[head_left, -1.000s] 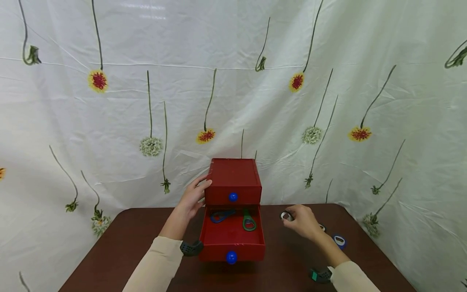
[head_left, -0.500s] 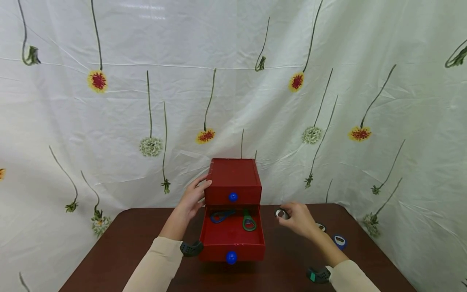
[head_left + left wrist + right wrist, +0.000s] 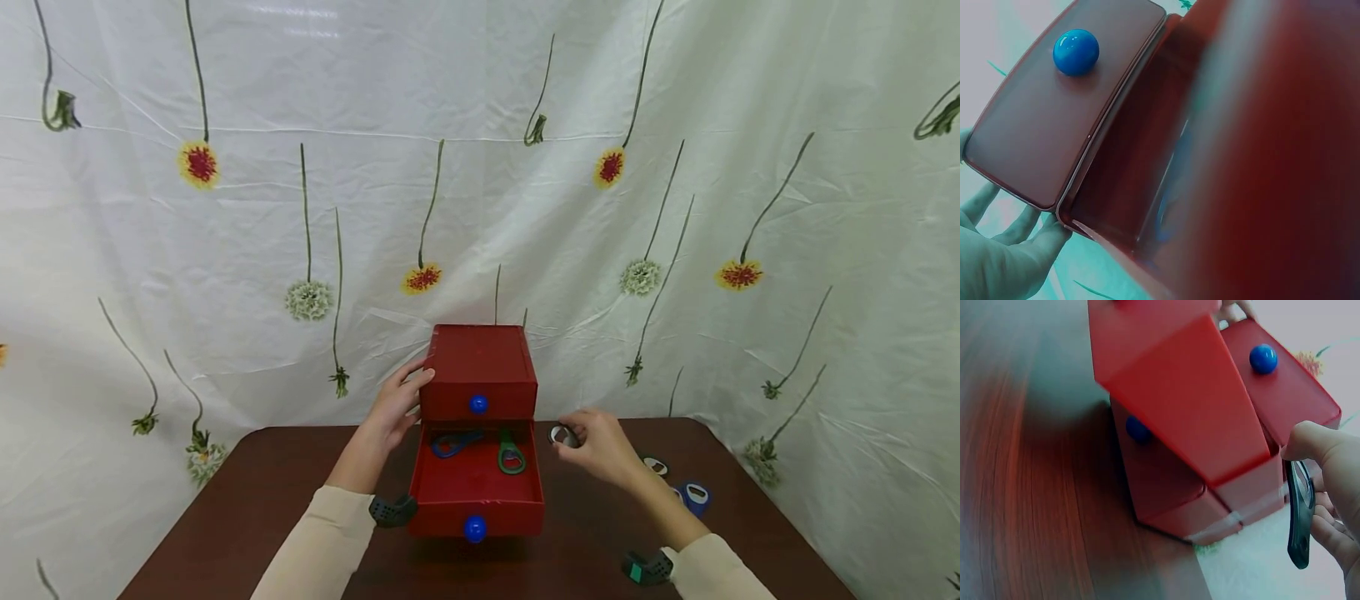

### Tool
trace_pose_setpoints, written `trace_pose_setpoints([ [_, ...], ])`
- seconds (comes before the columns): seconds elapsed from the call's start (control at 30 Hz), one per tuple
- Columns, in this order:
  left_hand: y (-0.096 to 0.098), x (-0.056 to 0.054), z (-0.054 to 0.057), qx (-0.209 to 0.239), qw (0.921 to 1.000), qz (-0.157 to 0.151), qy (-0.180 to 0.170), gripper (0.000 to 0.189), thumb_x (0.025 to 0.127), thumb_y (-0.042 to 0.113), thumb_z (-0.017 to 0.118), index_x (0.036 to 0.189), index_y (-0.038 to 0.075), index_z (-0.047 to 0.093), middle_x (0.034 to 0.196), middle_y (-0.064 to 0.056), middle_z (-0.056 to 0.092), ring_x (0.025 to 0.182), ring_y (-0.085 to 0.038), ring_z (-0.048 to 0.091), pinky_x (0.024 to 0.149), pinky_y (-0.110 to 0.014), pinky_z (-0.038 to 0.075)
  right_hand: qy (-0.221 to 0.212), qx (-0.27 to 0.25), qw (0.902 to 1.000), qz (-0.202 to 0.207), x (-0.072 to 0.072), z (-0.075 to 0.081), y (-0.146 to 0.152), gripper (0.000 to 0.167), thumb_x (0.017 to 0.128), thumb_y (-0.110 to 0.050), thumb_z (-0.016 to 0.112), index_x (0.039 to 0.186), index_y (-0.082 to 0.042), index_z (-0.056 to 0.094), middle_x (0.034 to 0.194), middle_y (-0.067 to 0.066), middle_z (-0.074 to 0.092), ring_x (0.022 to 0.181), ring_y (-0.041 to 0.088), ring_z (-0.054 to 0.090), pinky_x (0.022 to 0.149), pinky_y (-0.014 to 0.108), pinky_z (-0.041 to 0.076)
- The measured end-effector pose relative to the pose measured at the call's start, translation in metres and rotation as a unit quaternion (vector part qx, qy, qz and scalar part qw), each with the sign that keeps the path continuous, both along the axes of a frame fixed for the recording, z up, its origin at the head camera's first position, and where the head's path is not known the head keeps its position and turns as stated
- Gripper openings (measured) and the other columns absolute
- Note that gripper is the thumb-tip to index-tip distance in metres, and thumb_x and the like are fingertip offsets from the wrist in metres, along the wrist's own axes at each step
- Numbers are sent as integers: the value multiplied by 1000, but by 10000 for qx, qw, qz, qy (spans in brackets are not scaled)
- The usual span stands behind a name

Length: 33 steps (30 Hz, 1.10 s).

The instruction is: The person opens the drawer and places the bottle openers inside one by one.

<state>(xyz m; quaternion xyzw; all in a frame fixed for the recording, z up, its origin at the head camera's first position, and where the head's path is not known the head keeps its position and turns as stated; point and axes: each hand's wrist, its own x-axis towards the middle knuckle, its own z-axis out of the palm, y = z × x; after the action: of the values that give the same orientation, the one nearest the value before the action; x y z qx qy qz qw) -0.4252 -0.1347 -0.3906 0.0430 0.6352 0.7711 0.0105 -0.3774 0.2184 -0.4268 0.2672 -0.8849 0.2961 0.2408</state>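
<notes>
My right hand (image 3: 603,450) pinches a black loop-ended tool (image 3: 1299,531) with a pale oval opening, just right of a small red drawer chest (image 3: 483,354). In the right wrist view the tool hangs lengthwise from thumb and fingers; its exact kind is hard to tell. My left hand (image 3: 393,408) rests against the chest's left side, fingers stretched along its upper part. Below the top drawer, another drawer (image 3: 442,518) with a blue knob is pulled out. Inside it lie a blue loop-handled tool (image 3: 447,452) and a green loop-handled tool (image 3: 505,446).
On the dark wooden table (image 3: 247,500), right of my right hand, lie a black-and-white loop-shaped object (image 3: 654,465) and a blue one (image 3: 697,507). A lower drawer with a blue knob (image 3: 1138,428) is closed. Behind hangs a flowered white cloth (image 3: 360,167).
My right hand has moved left toward the chest, carrying the black tool. More of the objects on the right shows now. My left hand and the pulled-out drawer stay put.
</notes>
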Motion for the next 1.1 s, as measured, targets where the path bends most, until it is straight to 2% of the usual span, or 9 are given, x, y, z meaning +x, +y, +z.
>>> trace_pose_setpoints([
  [0.27, -1, 0, -1, -56, 10000, -5, 15, 58, 105, 30, 64, 158, 17, 43, 149, -18, 49, 131, -36, 54, 105, -50, 42, -76, 16, 9992, 391, 10, 14, -27, 34, 84, -23, 85, 113, -6, 78, 102, 0, 70, 81, 11, 64, 71, 30, 55],
  [0.5, -2, 1, 0, -55, 10000, 8, 2, 58, 106, 30, 62, 158, 16, 42, 149, -18, 49, 130, -35, 54, 104, -49, 41, 27, 88, 9943, 1060, 15, 29, -68, 36, 84, -21, 85, 114, -2, 77, 104, 3, 68, 85, 15, 63, 74, 29, 55],
  [0.7, 1, -1, 1, -14, 10000, -14, 4, 58, 105, 29, 65, 157, 16, 43, 148, -18, 50, 129, -36, 55, 102, -49, 42, 71, 375, 9889, 1439, 13, 28, -96, 37, 85, -21, 83, 116, -3, 76, 111, 3, 68, 90, 16, 64, 77, 26, 55],
  [0.9, 1, -1, 2, -38, 10000, -4, -5, 58, 105, 29, 65, 157, 17, 43, 149, -17, 49, 133, -37, 52, 108, -55, 39, 64, 731, 9811, 1791, 8, 25, -113, 39, 87, -22, 82, 120, -3, 75, 115, 4, 67, 94, 14, 64, 80, 23, 54],
  [1.0, 0, 0, 3, -50, 10000, -10, 45, 58, 105, 29, 64, 157, 17, 42, 150, -17, 49, 134, -37, 51, 108, -55, 39, 60, 1036, 9775, 1836, 5, 25, -119, 39, 89, -22, 81, 123, -4, 75, 120, 5, 66, 102, 16, 64, 85, 24, 53],
  [1.1, 0, 0, 2, -26, 10000, -18, 25, 58, 105, 28, 64, 157, 17, 42, 150, -17, 49, 134, -37, 51, 108, -56, 38, 138, 1516, 9736, 1702, 4, 21, -120, 37, 92, -19, 81, 125, -6, 74, 125, 5, 66, 112, 18, 63, 93, 28, 52],
])
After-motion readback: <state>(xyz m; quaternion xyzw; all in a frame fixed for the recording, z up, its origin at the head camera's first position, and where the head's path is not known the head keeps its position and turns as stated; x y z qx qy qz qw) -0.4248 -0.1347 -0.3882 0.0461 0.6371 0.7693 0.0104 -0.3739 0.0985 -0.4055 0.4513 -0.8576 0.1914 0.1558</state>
